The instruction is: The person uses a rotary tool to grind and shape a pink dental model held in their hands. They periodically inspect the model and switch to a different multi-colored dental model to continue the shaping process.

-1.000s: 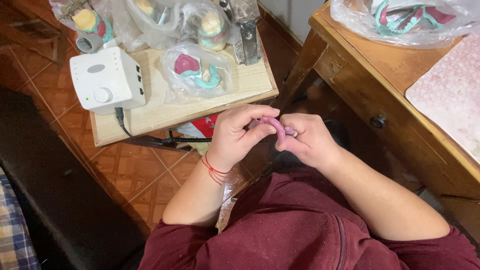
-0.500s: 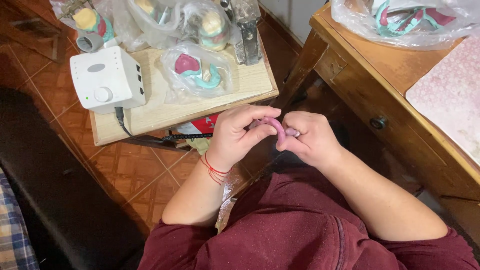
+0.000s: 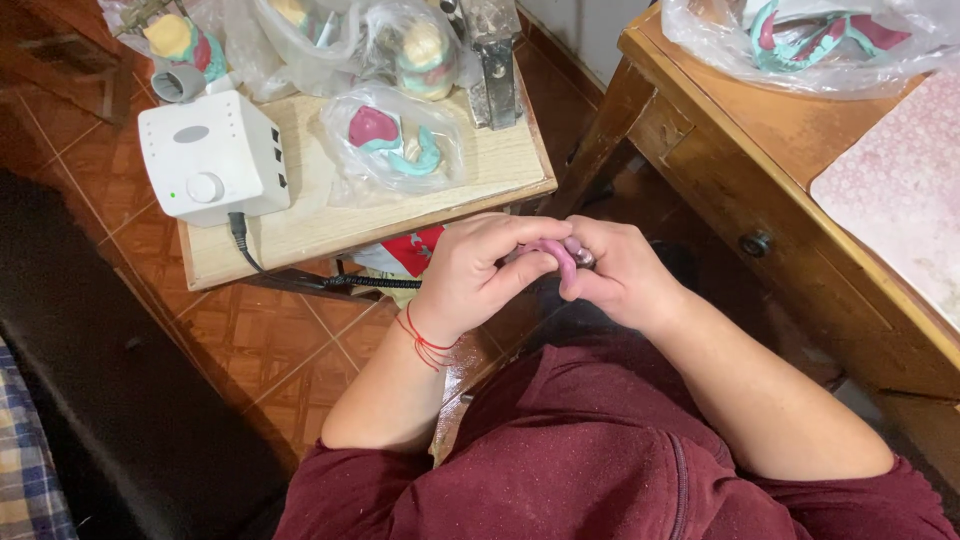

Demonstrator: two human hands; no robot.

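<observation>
Pinching a small pink piece (image 3: 553, 255) between them, both hands work close together over the person's lap, below the front edge of the low wooden table (image 3: 300, 225). The left hand (image 3: 480, 270) curls its fingers (image 3: 525, 232) over the top of the piece while its thumb presses up from beneath; the right hand (image 3: 620, 275) closes around the other end, where a bit of a slim metal tool tip (image 3: 582, 257) seems to show, though it is too small to be sure. A red thread bracelet (image 3: 428, 342) circles the left wrist.

To do this well, I judge that the grip should stay firm but light, with the wrists braced near the body so the piece does not slip or twist, and the work turned toward the light rather than hidden under the fingers.

On the table, a white control box (image 3: 212, 155) with a round knob sits by the left edge, its black cable (image 3: 330, 280) hanging off the front edge. A clear bag holding a pink and teal dental model (image 3: 395, 140) lies near the table's middle, with more bagged models (image 3: 415, 45) along the back edge. A wooden desk (image 3: 740, 170) stands at right, carrying another plastic bag (image 3: 810, 40).
</observation>
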